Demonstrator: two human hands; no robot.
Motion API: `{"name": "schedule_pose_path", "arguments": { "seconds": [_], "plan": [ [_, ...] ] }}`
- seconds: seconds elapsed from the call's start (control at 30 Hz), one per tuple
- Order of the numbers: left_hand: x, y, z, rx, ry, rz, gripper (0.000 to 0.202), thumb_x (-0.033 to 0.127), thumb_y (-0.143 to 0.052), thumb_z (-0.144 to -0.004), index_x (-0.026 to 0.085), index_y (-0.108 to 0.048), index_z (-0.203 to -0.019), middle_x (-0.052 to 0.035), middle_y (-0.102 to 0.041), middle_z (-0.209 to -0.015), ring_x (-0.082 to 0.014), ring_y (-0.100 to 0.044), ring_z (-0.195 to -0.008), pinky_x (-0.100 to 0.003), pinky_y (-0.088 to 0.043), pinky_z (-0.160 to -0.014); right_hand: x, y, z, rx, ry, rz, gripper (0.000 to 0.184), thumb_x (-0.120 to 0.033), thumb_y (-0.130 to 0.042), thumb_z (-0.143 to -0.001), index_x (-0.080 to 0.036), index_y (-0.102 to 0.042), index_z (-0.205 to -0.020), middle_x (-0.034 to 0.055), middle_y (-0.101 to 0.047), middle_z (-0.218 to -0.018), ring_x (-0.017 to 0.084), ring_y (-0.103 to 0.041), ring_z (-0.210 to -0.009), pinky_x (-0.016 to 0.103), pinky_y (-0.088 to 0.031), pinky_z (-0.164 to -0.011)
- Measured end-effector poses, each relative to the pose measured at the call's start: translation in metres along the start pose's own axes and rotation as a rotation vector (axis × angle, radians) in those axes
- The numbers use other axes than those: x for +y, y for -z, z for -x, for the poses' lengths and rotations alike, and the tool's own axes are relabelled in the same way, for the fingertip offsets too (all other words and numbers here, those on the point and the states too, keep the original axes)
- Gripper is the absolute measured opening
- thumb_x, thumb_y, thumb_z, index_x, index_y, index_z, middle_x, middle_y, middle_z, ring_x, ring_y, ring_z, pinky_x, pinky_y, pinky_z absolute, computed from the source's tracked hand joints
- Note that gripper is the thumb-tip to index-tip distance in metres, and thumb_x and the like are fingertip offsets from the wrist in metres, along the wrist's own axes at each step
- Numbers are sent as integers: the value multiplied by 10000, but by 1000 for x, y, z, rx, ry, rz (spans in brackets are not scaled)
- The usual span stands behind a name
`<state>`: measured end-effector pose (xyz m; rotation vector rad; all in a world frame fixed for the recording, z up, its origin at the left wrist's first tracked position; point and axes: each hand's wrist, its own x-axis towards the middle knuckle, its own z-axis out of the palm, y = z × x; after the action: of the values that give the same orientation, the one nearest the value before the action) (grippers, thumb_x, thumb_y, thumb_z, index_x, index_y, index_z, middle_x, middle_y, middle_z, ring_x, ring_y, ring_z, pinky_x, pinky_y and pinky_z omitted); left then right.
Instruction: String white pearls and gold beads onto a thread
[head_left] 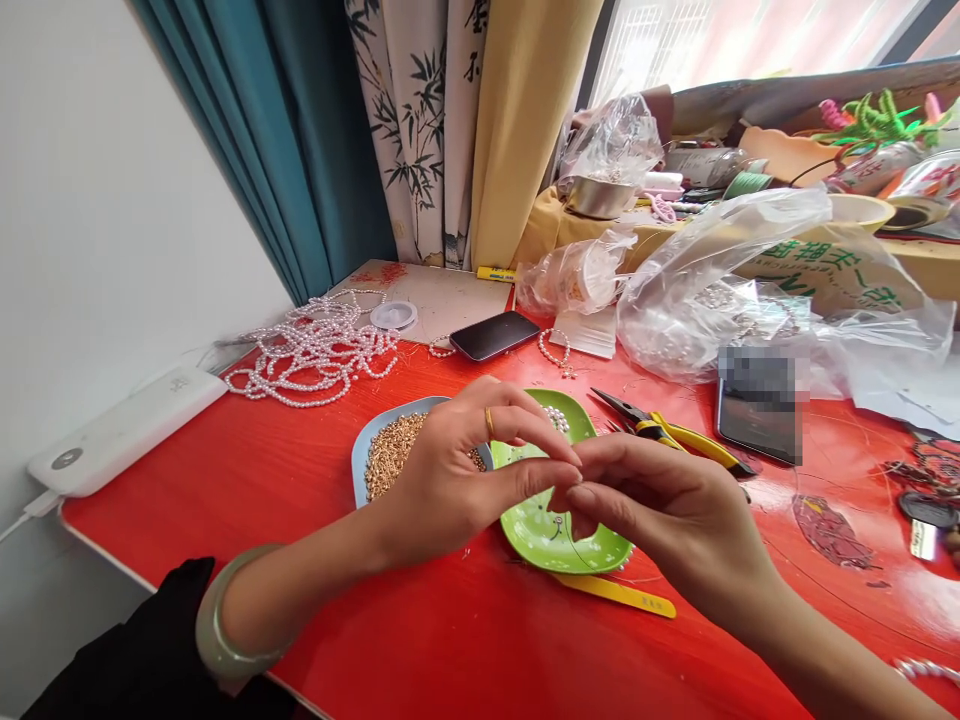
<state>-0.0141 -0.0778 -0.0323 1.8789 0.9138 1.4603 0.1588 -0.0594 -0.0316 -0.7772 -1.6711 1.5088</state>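
Note:
My left hand [465, 470] and my right hand [660, 510] meet fingertip to fingertip above a green dish [547, 535], both pinched shut on something too small to make out. A thin thread seems to hang from the pinch into the dish. A few white pearls [556, 417] lie at the dish's far rim. Under my left hand, a blue dish [367, 445] holds a heap of small gold beads [390, 455]. My left ring finger wears a gold ring and a pale green bangle [217, 620] sits on my left wrist.
On the red table lie yellow-handled pliers [675, 435], a yellow strip [615, 592], two phones [495, 335] [757, 415], a pile of pearl strands [315, 350], a pearl bracelet [553, 350], a white device [124, 425] and crumpled plastic bags [750, 290]. Cluttered windowsill behind.

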Motion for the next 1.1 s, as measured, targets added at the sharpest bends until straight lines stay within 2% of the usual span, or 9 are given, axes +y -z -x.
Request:
{"name": "schedule_pose_path", "arguments": {
  "seconds": [0.17,0.27,0.33,0.57,0.63,0.7,0.8,0.93,1.1],
  "plan": [
    [0,1,1,-9,34,34,83,90,-663,-725,173,-661,-729,-5,-594,-756,-129,-566,-746,-271,-454,-686,1,3,3,-76,17,97,104,-241,-688,-746,-206,-680,-843,-18,-644,-636,75,-565,-533,159,-460,-484],
    [0,1,0,2,68,58,72,108,-661,-731,180,-662,-724,-3,-586,-760,-131,-556,-760,-268,-446,-675,-1,5,3,-29,126,236,195,-223,-704,-725,-229,-681,-919,-13,-659,-720,81,-546,-563,172,-441,-492],
    [0,2,0,2,80,58,63,123,-665,-730,185,-663,-720,-5,-588,-763,-135,-553,-767,-271,-446,-681,-3,5,2,5,165,313,111,-230,-679,-747,-223,-690,-857,-2,-667,-767,91,-553,-601,180,-432,-501],
    [4,11,-6,-73,222,41,61,223,-628,-783,165,-648,-773,-8,-624,-775,-111,-551,-688,-234,-433,-606,-7,5,-2,-3,-36,371,153,-312,-595,-799,-201,-671,-723,3,-658,-641,74,-487,-486,168,-369,-413],
    [3,20,-10,-182,345,-41,122,266,-589,-811,159,-645,-818,-9,-652,-737,-112,-560,-645,-233,-425,-582,-8,7,-2,18,-72,345,176,-328,-582,-806,-200,-662,-715,3,-655,-639,64,-479,-465,158,-375,-407],
    [0,29,-11,-413,434,-242,111,230,-584,-794,148,-659,-802,-19,-672,-715,-127,-581,-645,-241,-419,-590,-9,9,-1,43,-87,327,186,-336,-586,-803,-198,-654,-699,-4,-636,-617,58,-483,-459,150,-386,-411],
    [-10,36,-9,-763,351,-675,156,108,-533,-728,168,-676,-741,-33,-688,-741,-176,-600,-710,-272,-380,-597,-10,10,-2,55,-93,318,184,-338,-594,-796,-194,-651,-698,-11,-619,-592,54,-480,-450,143,-381,-398],
    [-20,32,-2,-891,181,-962,200,72,-453,-683,176,-624,-686,-39,-655,-713,-191,-574,-683,-285,-311,-532,-11,9,-4,58,-95,293,191,-351,-604,-778,-180,-646,-702,12,-651,-620,65,-507,-463,154,-415,-415],
    [-18,28,-3,-948,208,-1083,202,78,-436,-673,178,-612,-671,-55,-651,-734,-197,-563,-688,-285,-295,-521,-13,8,-4,62,-87,272,186,-343,-610,-768,-174,-635,-696,18,-658,-604,72,-525,-461,160,-426,-420]
  ]
}}
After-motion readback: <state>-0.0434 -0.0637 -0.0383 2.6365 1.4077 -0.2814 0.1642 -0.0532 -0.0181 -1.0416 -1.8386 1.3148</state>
